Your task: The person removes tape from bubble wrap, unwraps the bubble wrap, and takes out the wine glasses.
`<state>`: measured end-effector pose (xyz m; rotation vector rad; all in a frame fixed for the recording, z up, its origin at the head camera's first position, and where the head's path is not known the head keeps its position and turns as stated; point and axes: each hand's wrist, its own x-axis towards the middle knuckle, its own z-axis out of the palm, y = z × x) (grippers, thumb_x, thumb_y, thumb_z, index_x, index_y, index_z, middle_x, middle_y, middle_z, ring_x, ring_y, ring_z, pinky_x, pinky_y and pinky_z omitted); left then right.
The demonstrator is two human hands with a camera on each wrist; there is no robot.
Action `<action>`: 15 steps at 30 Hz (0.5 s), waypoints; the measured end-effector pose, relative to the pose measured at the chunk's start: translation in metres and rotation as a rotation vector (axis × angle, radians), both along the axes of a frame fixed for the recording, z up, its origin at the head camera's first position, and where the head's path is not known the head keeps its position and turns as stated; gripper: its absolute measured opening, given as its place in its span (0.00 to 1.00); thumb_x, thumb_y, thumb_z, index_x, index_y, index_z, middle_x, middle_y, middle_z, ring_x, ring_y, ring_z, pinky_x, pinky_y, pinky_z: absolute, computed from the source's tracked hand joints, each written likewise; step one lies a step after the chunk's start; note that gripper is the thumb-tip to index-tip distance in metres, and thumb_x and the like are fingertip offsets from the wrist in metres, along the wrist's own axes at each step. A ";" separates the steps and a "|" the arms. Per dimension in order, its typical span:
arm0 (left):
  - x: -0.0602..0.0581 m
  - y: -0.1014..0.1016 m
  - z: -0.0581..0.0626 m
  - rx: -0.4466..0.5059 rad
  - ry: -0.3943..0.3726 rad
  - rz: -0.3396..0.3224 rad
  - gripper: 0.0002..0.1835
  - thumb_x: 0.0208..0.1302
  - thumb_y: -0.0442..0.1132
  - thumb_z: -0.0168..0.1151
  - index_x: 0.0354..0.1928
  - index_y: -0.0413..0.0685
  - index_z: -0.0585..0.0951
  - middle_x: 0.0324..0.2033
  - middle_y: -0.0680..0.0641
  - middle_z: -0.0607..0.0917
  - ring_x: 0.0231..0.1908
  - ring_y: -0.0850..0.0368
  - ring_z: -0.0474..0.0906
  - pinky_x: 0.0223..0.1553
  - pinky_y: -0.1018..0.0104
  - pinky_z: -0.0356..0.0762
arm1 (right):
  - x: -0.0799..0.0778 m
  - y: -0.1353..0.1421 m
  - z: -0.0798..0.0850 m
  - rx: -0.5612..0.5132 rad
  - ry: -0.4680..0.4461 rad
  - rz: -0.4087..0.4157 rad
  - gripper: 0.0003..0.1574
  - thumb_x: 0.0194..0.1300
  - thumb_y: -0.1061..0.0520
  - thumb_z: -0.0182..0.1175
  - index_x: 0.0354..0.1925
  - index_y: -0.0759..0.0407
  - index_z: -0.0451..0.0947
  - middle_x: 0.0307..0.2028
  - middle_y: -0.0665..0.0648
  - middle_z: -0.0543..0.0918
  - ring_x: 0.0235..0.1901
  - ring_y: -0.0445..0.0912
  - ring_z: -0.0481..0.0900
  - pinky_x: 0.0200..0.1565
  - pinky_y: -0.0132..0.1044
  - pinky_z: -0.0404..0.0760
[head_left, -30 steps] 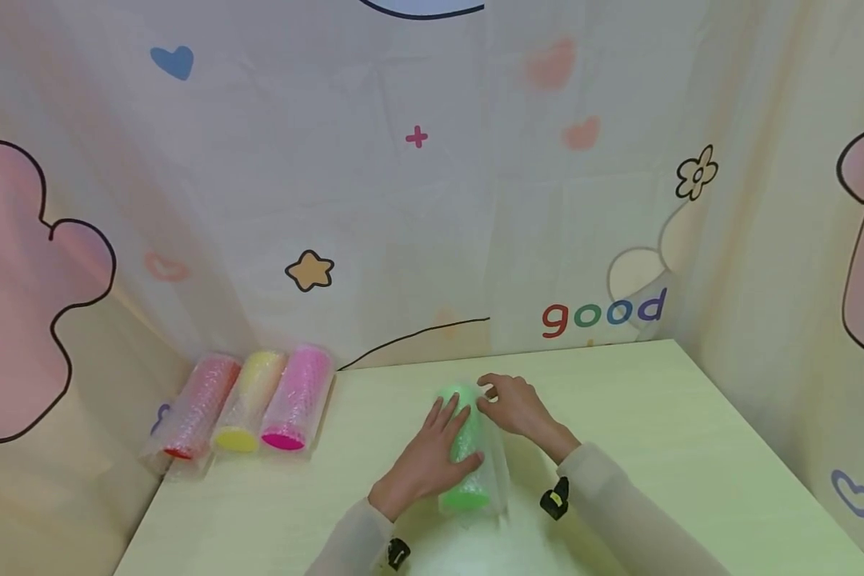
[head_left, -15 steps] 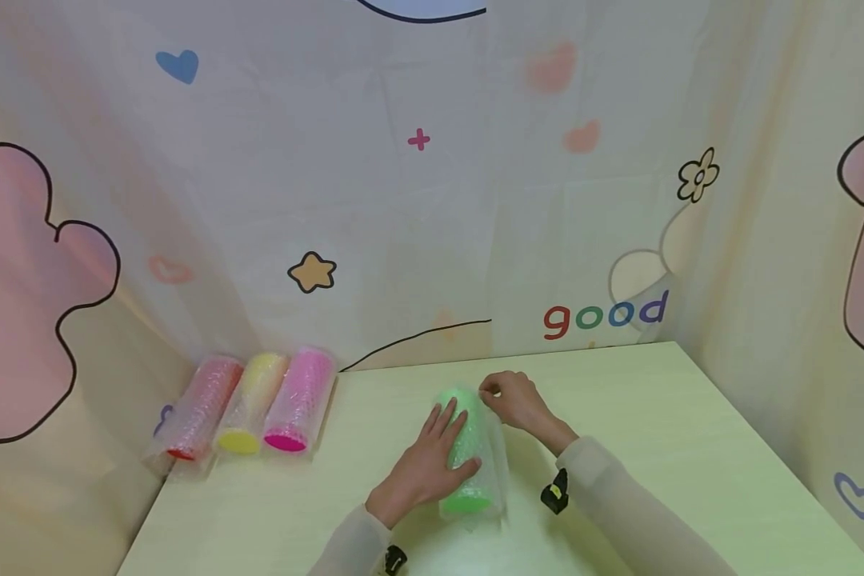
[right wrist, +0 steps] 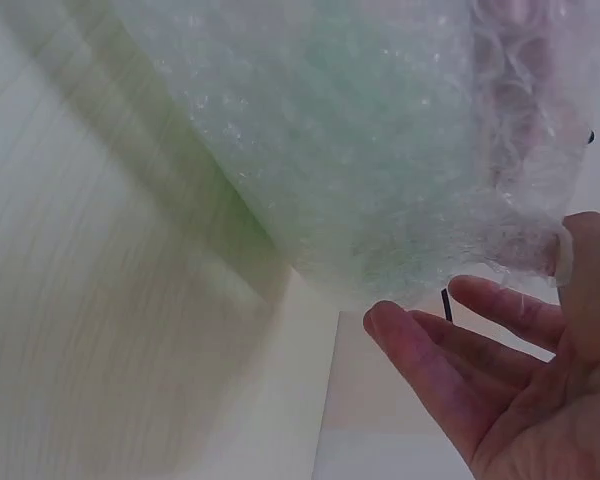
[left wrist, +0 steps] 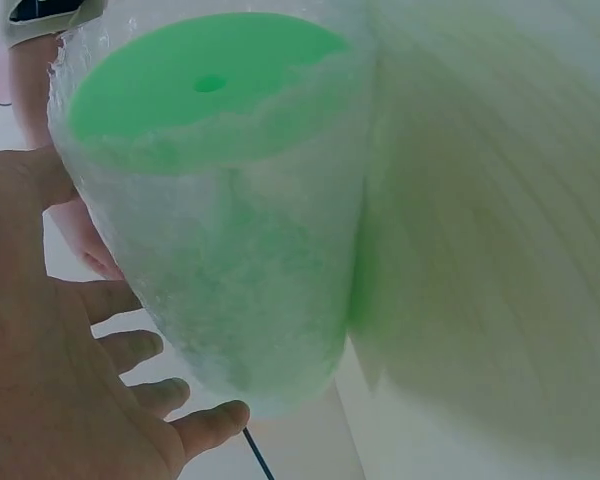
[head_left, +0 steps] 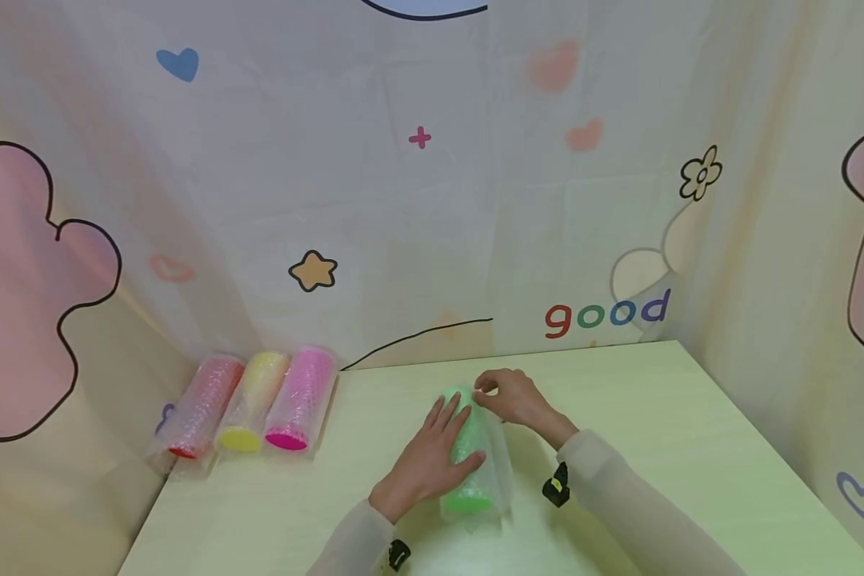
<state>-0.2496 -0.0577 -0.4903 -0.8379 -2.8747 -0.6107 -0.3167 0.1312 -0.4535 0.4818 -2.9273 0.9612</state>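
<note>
A green cylinder (head_left: 469, 502) in bubble wrap lies on the table, its near flat end showing a small centre hole in the left wrist view. My left hand (head_left: 432, 464) rests on its left and upper side with fingers spread, thumb across the top. At the far end, my right hand (head_left: 514, 398) has thumb and curled index finger at the edge of the bubble wrap (right wrist: 380, 150). The right wrist view has the thumb tip overlapped by clear film, with the other fingers below the wrapped end. The exact finger contact is partly hidden.
Red (head_left: 205, 400), yellow (head_left: 254, 400) and pink (head_left: 302, 400) bubble-wrapped cylinders lie side by side at the table's back left. A printed curtain (head_left: 432, 224) hangs behind and at both sides of the pale table (head_left: 677, 448).
My right thumb and index finger have closed at the wrap's edge and shifted slightly left over the far end. My left hand stays nearly still on the green cylinder.
</note>
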 end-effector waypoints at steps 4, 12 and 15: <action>-0.004 0.003 0.000 0.019 -0.029 -0.003 0.41 0.64 0.68 0.40 0.72 0.53 0.53 0.74 0.49 0.46 0.74 0.46 0.39 0.67 0.48 0.60 | -0.005 -0.002 0.001 0.031 0.019 0.011 0.12 0.62 0.51 0.59 0.41 0.54 0.81 0.41 0.55 0.86 0.44 0.52 0.81 0.42 0.43 0.80; -0.003 0.000 -0.006 -0.006 -0.034 0.000 0.41 0.64 0.68 0.39 0.72 0.53 0.52 0.74 0.51 0.43 0.74 0.49 0.36 0.65 0.50 0.64 | -0.010 0.002 -0.006 0.001 0.093 0.048 0.05 0.62 0.57 0.58 0.33 0.53 0.82 0.35 0.51 0.86 0.41 0.48 0.82 0.43 0.42 0.81; -0.002 -0.001 -0.007 -0.011 -0.026 0.002 0.41 0.64 0.67 0.40 0.73 0.52 0.51 0.74 0.51 0.43 0.74 0.49 0.37 0.63 0.51 0.67 | -0.011 0.003 -0.008 -0.024 0.099 0.046 0.05 0.62 0.58 0.58 0.34 0.55 0.81 0.35 0.52 0.85 0.40 0.48 0.83 0.40 0.40 0.81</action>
